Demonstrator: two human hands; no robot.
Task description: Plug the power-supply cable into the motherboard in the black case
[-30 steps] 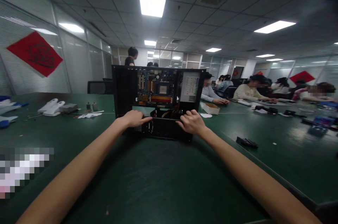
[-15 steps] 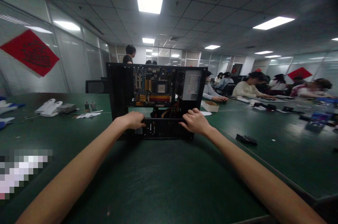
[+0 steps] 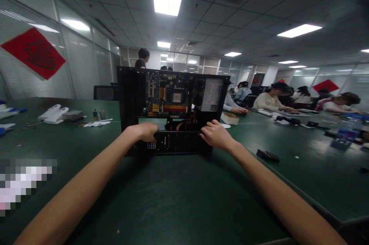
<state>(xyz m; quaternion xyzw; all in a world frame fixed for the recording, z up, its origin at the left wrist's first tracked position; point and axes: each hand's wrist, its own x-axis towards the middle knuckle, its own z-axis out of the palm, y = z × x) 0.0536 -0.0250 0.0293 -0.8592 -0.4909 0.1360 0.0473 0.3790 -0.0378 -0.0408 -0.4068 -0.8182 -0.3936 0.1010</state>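
An opened black computer case [image 3: 131, 95] stands upright on the green table [image 3: 173, 199], its inside facing me. My left hand [image 3: 147, 132] is closed over the case's lower cross bar, left of the middle. Toward the right end of the same bar, my right hand [image 3: 215, 134] grips it with curled fingers. Inside the case a motherboard [image 3: 168, 93] sits at the upper left of centre. A silver power supply [image 3: 210, 95] with a label fills the upper right. Below them hang loose cables [image 3: 184, 122].
On the left lie a white plastic bag [image 3: 54, 114], a grey box [image 3: 73, 115] and some paper [image 3: 97, 123]. An open carton [image 3: 230, 118] stands just right of the case. Farther right is a black object [image 3: 268, 155]. Several people sit along the table; one person [image 3: 142, 58] stands behind.
Both hands keep hold of the bar. The view has shifted slightly, and the case appears a little lower at its bottom edge. Otherwise little differs.
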